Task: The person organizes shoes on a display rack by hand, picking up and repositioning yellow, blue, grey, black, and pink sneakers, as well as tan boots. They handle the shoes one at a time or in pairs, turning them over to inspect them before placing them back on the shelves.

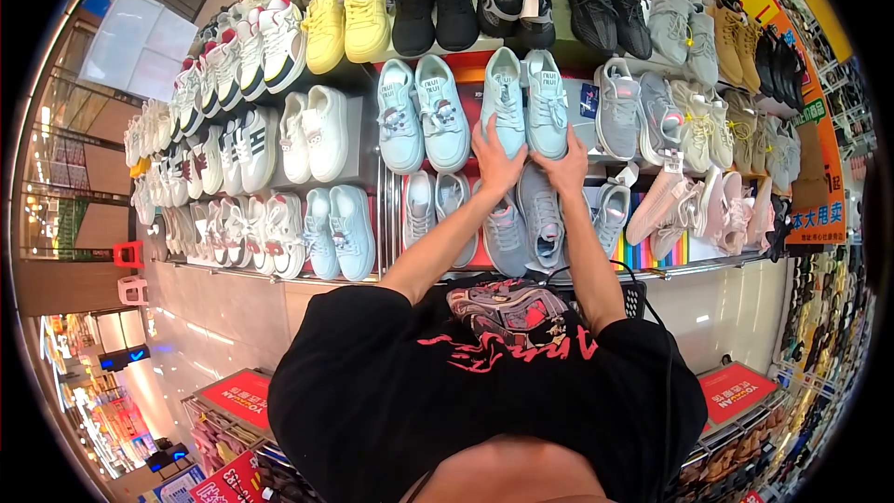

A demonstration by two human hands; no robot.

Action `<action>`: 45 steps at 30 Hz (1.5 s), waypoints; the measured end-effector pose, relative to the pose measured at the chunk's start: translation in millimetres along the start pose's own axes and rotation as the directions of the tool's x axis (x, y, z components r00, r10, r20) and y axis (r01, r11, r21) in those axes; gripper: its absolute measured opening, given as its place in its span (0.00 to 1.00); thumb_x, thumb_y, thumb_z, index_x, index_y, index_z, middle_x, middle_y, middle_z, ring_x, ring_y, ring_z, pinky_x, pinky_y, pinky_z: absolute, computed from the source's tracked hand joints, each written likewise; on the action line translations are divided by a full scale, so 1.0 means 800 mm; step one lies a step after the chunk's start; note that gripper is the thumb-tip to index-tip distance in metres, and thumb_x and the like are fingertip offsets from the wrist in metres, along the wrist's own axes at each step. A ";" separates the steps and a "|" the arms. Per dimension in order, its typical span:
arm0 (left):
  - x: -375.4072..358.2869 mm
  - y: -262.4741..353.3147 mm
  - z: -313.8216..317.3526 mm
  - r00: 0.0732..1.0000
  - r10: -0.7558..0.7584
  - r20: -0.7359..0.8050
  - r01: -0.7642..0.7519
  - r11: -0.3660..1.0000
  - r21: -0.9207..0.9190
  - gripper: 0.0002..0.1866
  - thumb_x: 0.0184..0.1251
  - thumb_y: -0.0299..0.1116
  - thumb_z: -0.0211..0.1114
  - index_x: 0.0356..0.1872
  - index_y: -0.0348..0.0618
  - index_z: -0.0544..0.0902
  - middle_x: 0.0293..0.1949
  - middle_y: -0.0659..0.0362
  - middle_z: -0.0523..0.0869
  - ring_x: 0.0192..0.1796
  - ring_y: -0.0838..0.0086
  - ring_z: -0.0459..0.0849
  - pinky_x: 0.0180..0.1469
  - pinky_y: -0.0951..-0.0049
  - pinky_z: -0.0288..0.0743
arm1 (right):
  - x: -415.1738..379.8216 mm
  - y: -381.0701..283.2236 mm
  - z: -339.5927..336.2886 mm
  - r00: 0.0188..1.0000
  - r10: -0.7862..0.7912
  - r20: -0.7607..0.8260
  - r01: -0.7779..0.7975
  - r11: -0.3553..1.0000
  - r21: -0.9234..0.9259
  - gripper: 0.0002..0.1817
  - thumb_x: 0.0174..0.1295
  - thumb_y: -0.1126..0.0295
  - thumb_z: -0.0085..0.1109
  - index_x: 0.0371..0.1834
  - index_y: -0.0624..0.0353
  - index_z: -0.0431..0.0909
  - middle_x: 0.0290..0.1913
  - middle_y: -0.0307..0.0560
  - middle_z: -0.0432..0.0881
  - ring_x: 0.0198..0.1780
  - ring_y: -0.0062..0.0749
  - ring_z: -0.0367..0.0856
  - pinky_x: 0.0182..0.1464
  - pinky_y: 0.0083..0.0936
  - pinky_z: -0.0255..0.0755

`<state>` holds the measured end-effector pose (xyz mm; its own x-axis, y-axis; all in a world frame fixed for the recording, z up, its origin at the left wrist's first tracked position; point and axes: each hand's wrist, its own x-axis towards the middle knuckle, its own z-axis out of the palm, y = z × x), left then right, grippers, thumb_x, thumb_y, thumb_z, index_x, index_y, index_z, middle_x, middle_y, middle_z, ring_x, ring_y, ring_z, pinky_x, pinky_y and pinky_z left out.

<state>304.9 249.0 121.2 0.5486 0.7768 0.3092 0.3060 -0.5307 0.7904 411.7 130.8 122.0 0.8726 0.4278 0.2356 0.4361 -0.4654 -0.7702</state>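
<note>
Both of my arms reach forward to a pair of light blue sneakers on the middle row of a shoe display. My left hand (499,160) grips the toe of the left light blue sneaker (504,98), thumb and fingers around its front. On the right sneaker (547,104), my right hand (562,166) closes around the toe in the same way. A matching light blue pair with bow-like trims (438,116) stands just to the left. Grey sneakers (542,214) lie below my hands, partly covered by my forearms.
White sneakers (326,135) fill the left rows. Yellow shoes (366,17) and black shoes (455,9) stand behind. Grey sneakers (616,110) and pink shoes (656,210) are to the right. A metal rail (726,263) runs along the front edge. Red signs (736,391) stand behind me.
</note>
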 end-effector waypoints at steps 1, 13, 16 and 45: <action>0.002 0.001 0.001 1.000 0.002 -0.001 -0.002 1.000 -0.002 0.49 0.55 0.40 0.77 0.76 0.46 0.57 0.70 0.36 0.58 0.71 0.37 0.60 0.74 0.44 0.56 | 0.002 -0.001 -0.002 1.000 -0.002 -0.003 0.002 1.000 -0.001 0.57 0.35 0.53 0.83 0.74 0.60 0.69 0.61 0.67 0.77 0.64 0.59 0.74 0.66 0.43 0.70; 0.003 -0.013 0.017 1.000 -0.003 -0.013 0.003 1.000 -0.017 0.47 0.60 0.44 0.73 0.77 0.45 0.56 0.71 0.32 0.54 0.70 0.32 0.57 0.73 0.40 0.53 | -0.003 -0.005 0.006 0.997 -0.080 0.001 0.080 0.996 -0.029 0.57 0.39 0.57 0.80 0.76 0.66 0.63 0.69 0.61 0.74 0.69 0.60 0.69 0.70 0.45 0.65; 0.003 -0.012 0.016 1.000 -0.018 0.015 0.018 1.000 -0.019 0.48 0.60 0.44 0.73 0.77 0.45 0.56 0.71 0.32 0.54 0.71 0.32 0.56 0.74 0.40 0.53 | -0.001 -0.009 0.000 0.999 -0.038 0.022 0.038 0.999 -0.013 0.57 0.39 0.58 0.80 0.76 0.65 0.63 0.68 0.62 0.75 0.68 0.59 0.69 0.70 0.44 0.65; -0.184 -0.044 -0.060 0.967 -0.091 0.239 0.072 0.994 0.086 0.54 0.51 0.43 0.80 0.75 0.38 0.57 0.68 0.35 0.59 0.70 0.38 0.62 0.73 0.46 0.58 | -0.172 0.016 -0.059 0.992 -0.066 0.105 0.065 0.998 0.010 0.38 0.54 0.59 0.76 0.66 0.64 0.72 0.65 0.61 0.76 0.67 0.55 0.73 0.70 0.43 0.66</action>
<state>176.0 169.2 73.2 0.6883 0.7184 0.1011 0.4107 -0.5007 0.7620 307.7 29.2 108.0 0.8144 0.5361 0.2223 0.4895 -0.4287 -0.7593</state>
